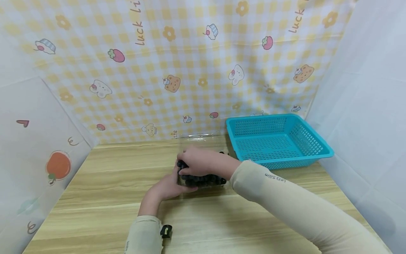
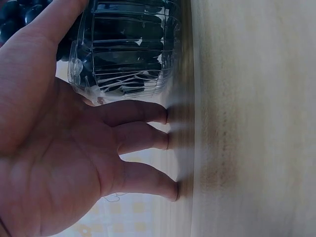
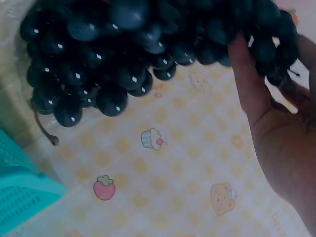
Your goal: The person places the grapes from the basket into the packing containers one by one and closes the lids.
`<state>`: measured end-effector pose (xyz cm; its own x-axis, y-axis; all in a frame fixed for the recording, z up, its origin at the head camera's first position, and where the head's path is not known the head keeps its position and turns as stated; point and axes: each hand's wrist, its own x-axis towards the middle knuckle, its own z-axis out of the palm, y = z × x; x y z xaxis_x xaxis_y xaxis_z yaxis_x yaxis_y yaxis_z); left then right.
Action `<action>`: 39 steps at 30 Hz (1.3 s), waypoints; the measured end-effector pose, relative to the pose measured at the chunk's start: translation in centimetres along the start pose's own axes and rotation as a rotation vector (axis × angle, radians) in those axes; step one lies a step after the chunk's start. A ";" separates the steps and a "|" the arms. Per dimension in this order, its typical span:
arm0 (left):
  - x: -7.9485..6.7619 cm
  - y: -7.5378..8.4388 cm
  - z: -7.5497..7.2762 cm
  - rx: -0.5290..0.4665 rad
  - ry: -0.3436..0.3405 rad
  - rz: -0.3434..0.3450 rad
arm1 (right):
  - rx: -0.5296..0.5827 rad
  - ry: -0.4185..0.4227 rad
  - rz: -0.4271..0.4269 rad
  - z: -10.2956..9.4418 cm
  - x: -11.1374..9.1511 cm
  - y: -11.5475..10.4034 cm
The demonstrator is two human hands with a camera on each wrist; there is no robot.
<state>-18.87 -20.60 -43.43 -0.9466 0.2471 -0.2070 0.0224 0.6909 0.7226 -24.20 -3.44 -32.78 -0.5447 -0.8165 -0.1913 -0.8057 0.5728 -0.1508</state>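
A bunch of dark grapes [image 1: 203, 180] lies in and above a clear plastic box [image 2: 128, 54] on the table. My right hand [image 1: 198, 161] reaches across and grips the bunch at its left end. In the right wrist view the thumb [image 3: 249, 81] presses the grapes from one side, with fingers partly hidden behind them; a bare stem hangs at the other end. Against the box's near left corner lies my left hand [image 1: 169, 185], thumb along the front. Its other visible fingers [image 2: 145, 180] are spread and fairly straight, tips on the tabletop; the index finger is mostly hidden.
A blue perforated plastic basket [image 1: 253, 160] stands at the back right, close to the box. The box's clear lid [image 1: 203, 139] lies open towards the patterned cloth [image 1: 203, 63] behind. Near my left sleeve is a small black clip [image 1: 166, 231]. White cloth hangs at both sides.
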 end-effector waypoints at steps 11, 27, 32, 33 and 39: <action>0.3 0.1 -0.1 0.046 -0.029 0.062 | 0.071 -0.077 -0.015 0.2 -2.0 0.6; 0.3 -0.1 0.1 0.006 -0.020 0.063 | -0.310 0.098 -0.113 3.9 -1.5 1.5; 0.5 -0.1 0.2 -0.003 -0.016 0.027 | -0.384 0.152 -0.086 5.0 -1.4 1.5; 0.5 -0.1 0.2 -0.001 -0.014 0.016 | -0.390 0.164 -0.081 5.2 -1.3 1.5; 0.5 0.1 0.1 0.013 0.002 -0.061 | -0.417 0.249 -0.068 6.4 -1.3 1.3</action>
<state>-19.29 -20.34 -43.57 -0.9471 0.2024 -0.2490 -0.0316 0.7134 0.7001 -23.05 -1.16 -38.90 -0.4858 -0.8726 0.0507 -0.8381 0.4815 0.2565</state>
